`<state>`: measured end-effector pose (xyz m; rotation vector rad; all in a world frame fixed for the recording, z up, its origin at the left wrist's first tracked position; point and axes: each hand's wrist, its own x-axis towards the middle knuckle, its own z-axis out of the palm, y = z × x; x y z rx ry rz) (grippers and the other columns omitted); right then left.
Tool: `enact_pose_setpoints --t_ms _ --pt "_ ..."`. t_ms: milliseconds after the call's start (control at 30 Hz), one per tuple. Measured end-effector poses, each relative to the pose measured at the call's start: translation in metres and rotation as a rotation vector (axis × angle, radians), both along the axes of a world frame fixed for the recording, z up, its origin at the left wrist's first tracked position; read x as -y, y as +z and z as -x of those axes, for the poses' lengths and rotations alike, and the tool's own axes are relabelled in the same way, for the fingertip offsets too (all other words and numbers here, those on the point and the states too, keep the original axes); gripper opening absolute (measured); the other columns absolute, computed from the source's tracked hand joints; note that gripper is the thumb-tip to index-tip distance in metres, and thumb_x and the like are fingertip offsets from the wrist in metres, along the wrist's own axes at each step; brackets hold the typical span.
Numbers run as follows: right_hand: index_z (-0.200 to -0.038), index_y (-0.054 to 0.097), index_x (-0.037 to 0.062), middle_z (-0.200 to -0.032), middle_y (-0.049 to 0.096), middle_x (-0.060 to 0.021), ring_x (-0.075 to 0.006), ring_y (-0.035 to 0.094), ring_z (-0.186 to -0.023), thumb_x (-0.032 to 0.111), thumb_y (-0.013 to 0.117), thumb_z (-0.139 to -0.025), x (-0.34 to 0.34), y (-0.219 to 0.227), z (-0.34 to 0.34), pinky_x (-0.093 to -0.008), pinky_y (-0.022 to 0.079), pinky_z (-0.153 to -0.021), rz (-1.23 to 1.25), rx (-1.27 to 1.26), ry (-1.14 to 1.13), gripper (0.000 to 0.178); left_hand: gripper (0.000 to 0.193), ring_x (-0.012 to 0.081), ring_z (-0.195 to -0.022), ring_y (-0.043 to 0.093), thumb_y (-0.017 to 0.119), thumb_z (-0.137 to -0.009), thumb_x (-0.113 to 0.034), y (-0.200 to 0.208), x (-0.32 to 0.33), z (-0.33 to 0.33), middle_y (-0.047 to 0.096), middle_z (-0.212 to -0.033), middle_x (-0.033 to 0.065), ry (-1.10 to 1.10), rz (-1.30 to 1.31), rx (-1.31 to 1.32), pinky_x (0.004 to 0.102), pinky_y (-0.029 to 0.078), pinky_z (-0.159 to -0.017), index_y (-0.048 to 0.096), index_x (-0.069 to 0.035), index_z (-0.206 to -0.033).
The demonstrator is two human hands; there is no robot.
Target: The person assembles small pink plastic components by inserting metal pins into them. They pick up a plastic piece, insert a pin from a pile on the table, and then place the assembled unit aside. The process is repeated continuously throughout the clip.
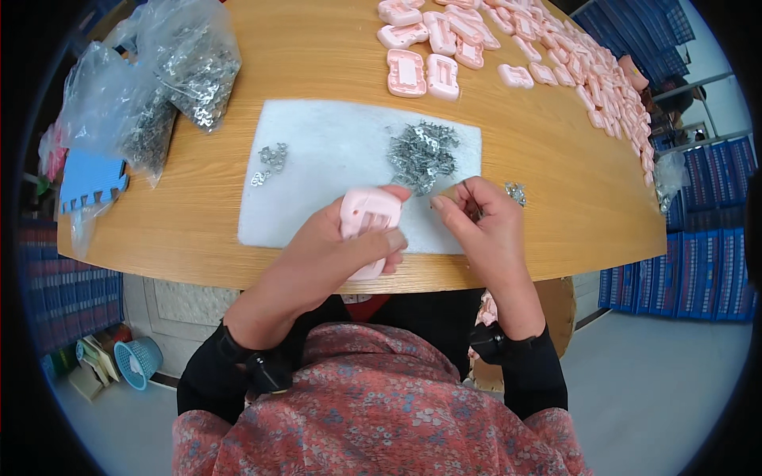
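In my left hand (313, 246) is a pink plastic casing (370, 208) with a rectangular opening, my thumb across its front and fingers behind it. My right hand (496, 230) is closed, thumb and forefinger drawn together at the edge of a heap of small metal clips (421, 155). What those fingers hold is too small to make out. Both hands are over the near part of a white foam sheet (317, 131). A few more clips (274, 156) lie at the sheet's left, and a small cluster of metal pieces (516, 193) is beside its right edge.
Clear plastic bags of metal clips (202, 71) stand at the table's far left, by a blue foam mat (91, 178). Many pink casings (406, 73) cover the far right of the wooden table (556, 143). Blue racks (667, 270) and a blue basket (137, 362) are on the floor.
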<state>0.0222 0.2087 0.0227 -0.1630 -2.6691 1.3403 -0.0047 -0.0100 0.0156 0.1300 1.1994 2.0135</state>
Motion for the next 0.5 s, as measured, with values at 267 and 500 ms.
enact_pose_setpoints --t_ms 267,500 --pt "-0.078 0.057 0.0003 -0.069 0.055 -0.0012 -0.007 0.048 -0.06 0.008 0.076 -0.082 0.019 0.013 -0.016 -0.0237 0.041 -0.054 0.125 -0.066 0.092 0.021 0.05 0.0046 -0.087 0.054 0.07 -0.085 -0.005 -0.007 -0.024 0.009 0.059 -0.099 -0.0026 0.111 0.047 -0.154 0.0221 0.048 -0.075 0.054 -0.003 -0.132" --pt "-0.085 0.06 -0.0007 -0.069 0.052 -0.0012 -0.0067 0.048 -0.061 0.009 0.071 -0.086 0.009 0.009 -0.017 -0.0238 0.04 -0.055 0.151 -0.066 0.16 0.014 0.05 0.0092 -0.079 0.061 0.065 -0.086 -0.005 -0.006 -0.025 0.01 0.062 -0.096 0.0005 0.093 0.078 -0.164 0.0248 0.05 -0.072 0.053 -0.004 -0.134"
